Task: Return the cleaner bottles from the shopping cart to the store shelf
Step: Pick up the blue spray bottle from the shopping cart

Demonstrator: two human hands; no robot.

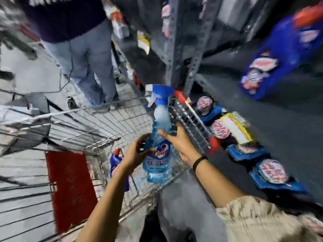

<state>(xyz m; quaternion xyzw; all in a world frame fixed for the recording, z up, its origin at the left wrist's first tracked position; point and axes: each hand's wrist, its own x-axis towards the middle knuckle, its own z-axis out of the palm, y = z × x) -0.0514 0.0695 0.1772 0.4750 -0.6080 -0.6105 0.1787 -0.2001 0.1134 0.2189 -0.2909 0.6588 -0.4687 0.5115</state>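
Observation:
A clear blue spray bottle of cleaner [158, 159] with a blue and white trigger head is held upright above the wire shopping cart [97, 124]. My left hand [134, 155] grips its lower body from the left. My right hand [176, 142] touches its right side at mid height, thumb across the front. Down inside the cart lies another blue cleaner bottle [116, 162] with a red cap, partly hidden by my left forearm. The grey metal store shelf [181, 55] rises to the right of the cart.
A person in jeans [85, 67] stands past the cart's far end. A red panel [70, 187] lies in the cart. Blue pouches [272, 173] line the low shelf at right, with a large blue bag [279, 55] higher up. The frame is motion-blurred.

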